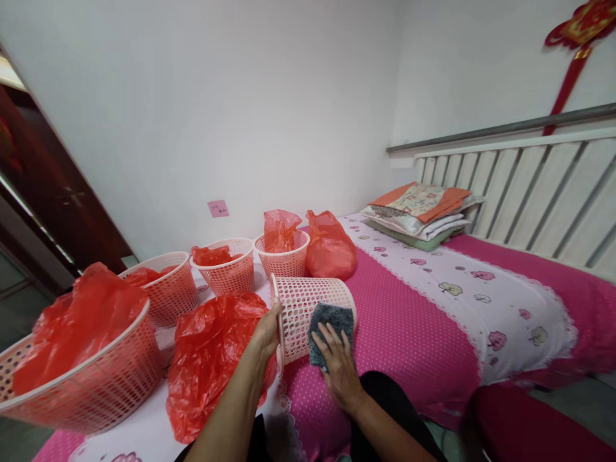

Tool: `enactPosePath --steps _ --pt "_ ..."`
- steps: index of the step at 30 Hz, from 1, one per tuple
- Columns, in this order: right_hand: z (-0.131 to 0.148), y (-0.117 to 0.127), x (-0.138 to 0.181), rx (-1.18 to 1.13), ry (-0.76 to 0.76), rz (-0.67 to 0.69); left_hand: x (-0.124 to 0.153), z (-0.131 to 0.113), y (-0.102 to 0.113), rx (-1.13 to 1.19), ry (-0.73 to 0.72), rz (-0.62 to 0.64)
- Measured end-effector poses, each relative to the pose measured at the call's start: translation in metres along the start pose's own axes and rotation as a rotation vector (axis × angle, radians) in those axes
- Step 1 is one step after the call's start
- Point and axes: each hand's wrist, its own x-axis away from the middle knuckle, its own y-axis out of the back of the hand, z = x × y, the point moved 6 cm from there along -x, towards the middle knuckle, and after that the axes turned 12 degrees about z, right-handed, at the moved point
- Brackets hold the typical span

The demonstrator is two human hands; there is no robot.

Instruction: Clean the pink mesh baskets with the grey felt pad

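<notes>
A pink plastic mesh basket (308, 307) lies on its side on the pink bed. My left hand (267, 332) grips its rim, fingers curled round the edge. My right hand (339, 362) presses a dark grey cloth (332, 323) flat against the basket's outer wall, fingers stretched over the cloth. A crumpled red plastic bag (208, 359) lies just left of my left forearm.
Several pink baskets lined with red bags stand to the left: a large one (91, 391) in front, others (168, 289) (230, 266) (285, 253) further back. A full red bag (330, 249) sits behind. Folded bedding (419, 215) lies by the slatted headboard (520, 192).
</notes>
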Motion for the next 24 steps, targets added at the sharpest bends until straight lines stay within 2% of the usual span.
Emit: enactPosePath --steps 7,10,14,19,22,24 --pt "-0.061 0.010 0.000 -0.098 -0.210 -0.128 0.002 -0.001 -0.001 -0.063 0.031 -0.018" --pt "-0.077 0.008 0.001 -0.130 -0.264 -0.172 0.005 -0.003 -0.004 -0.121 0.027 -0.010" --pt "-0.087 0.005 0.000 -0.171 -0.269 -0.219 0.018 -0.012 -0.006 -0.263 0.020 0.006" --pt "-0.093 0.010 -0.007 -0.272 -0.245 -0.222 0.036 -0.020 -0.012 -0.413 0.048 0.129" --pt "-0.094 0.017 -0.011 -0.398 -0.255 -0.246 0.034 -0.014 -0.013 -0.416 0.075 0.141" --pt "-0.100 0.023 -0.011 -0.528 -0.318 -0.299 0.029 -0.013 -0.012 -0.366 0.012 0.106"
